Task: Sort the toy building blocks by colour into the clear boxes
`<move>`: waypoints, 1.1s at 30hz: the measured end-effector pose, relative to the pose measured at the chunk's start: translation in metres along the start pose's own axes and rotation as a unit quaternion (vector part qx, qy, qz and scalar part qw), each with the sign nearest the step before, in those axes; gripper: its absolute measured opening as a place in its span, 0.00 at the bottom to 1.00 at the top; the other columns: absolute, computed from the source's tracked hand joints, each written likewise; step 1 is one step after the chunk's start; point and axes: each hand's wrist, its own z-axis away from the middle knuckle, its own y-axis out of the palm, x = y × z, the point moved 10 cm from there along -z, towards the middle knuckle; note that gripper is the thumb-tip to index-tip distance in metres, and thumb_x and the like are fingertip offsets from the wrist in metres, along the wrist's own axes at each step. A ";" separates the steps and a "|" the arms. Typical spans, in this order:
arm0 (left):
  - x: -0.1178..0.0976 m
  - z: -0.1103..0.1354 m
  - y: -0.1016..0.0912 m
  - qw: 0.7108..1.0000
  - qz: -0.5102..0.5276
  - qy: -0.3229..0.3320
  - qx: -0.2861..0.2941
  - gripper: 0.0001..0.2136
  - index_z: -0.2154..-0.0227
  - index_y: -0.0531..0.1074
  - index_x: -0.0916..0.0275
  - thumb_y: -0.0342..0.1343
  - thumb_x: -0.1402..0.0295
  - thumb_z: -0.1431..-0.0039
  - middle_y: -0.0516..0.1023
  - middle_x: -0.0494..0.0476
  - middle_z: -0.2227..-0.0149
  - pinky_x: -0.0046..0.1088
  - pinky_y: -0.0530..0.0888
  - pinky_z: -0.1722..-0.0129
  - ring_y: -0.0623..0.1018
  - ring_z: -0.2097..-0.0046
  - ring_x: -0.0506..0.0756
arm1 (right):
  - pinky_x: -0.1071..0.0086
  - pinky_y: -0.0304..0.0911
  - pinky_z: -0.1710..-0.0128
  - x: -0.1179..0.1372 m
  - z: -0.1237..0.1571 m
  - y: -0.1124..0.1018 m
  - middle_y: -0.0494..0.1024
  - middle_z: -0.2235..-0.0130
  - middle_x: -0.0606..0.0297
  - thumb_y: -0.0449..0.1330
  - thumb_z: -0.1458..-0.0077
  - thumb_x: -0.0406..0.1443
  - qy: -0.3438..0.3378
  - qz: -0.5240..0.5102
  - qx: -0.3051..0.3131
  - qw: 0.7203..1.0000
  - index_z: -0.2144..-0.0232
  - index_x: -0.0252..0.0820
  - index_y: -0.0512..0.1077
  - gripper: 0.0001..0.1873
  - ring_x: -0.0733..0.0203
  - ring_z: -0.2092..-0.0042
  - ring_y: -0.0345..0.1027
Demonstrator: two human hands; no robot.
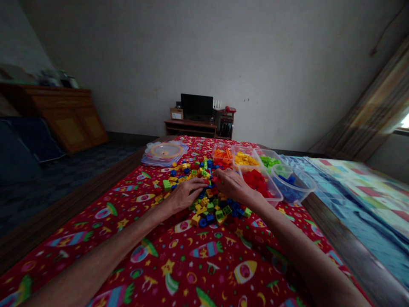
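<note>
A mixed pile of toy building bricks (202, 209) in blue, yellow, green and red lies on a red patterned cloth. My left hand (187, 194) reaches over the pile from the left, fingers closed, with a small red brick (206, 181) at the fingertips. Across from it, my right hand (231, 184) is bent down over the pile with its fingers together. Red shows under its fingertips, a brick by the look of it, mostly hidden by the hand. The two hands are close but apart.
Right of the pile, a clear divided box (277, 195) holds orange, yellow, green and red bricks by colour. Beside it, a round clear tub (308, 187) contains blue bricks. Stacked clear lids (164, 151) lie at the back left of the cloth (204, 264).
</note>
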 end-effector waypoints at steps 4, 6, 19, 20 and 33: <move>-0.008 -0.002 -0.005 0.999 0.032 -0.006 -0.004 0.13 0.59 0.78 0.59 0.48 0.66 0.37 0.79 0.58 0.54 0.34 0.74 0.49 0.78 0.52 0.56 | 0.70 0.56 0.64 -0.004 -0.003 -0.006 0.76 0.65 0.57 0.50 0.41 0.29 0.018 -0.074 -0.050 0.996 0.56 0.36 0.67 0.12 0.60 0.63 0.65; -0.011 -0.003 -0.005 0.999 0.033 -0.005 -0.001 0.13 0.60 0.78 0.60 0.48 0.67 0.37 0.79 0.58 0.54 0.34 0.74 0.49 0.78 0.53 0.56 | 0.71 0.57 0.64 -0.006 -0.004 -0.005 0.77 0.61 0.57 0.52 0.43 0.28 0.035 -0.129 -0.050 0.990 0.55 0.37 0.67 0.13 0.60 0.61 0.68; -0.001 -0.001 0.003 1.000 0.005 -0.020 0.019 0.14 0.57 0.78 0.62 0.49 0.68 0.40 0.79 0.60 0.53 0.36 0.73 0.48 0.78 0.51 0.58 | 0.74 0.54 0.66 0.014 -0.004 0.017 0.76 0.65 0.61 0.61 0.50 0.28 0.012 -0.160 0.043 0.986 0.61 0.37 0.72 0.11 0.64 0.65 0.66; -0.002 -0.002 0.003 0.999 0.013 -0.020 0.023 0.15 0.57 0.78 0.61 0.48 0.68 0.40 0.79 0.59 0.53 0.36 0.73 0.47 0.78 0.51 0.58 | 0.74 0.53 0.68 0.014 -0.003 0.020 0.75 0.67 0.61 0.61 0.49 0.29 0.016 -0.148 0.046 0.988 0.62 0.36 0.72 0.10 0.64 0.66 0.65; -0.006 -0.007 -0.023 1.000 0.023 -0.008 -0.018 0.14 0.60 0.79 0.61 0.47 0.69 0.41 0.80 0.58 0.55 0.35 0.74 0.48 0.78 0.52 0.56 | 0.74 0.52 0.69 -0.016 -0.001 -0.009 0.75 0.70 0.62 0.56 0.47 0.28 0.063 -0.132 -0.030 0.989 0.64 0.36 0.74 0.09 0.67 0.70 0.62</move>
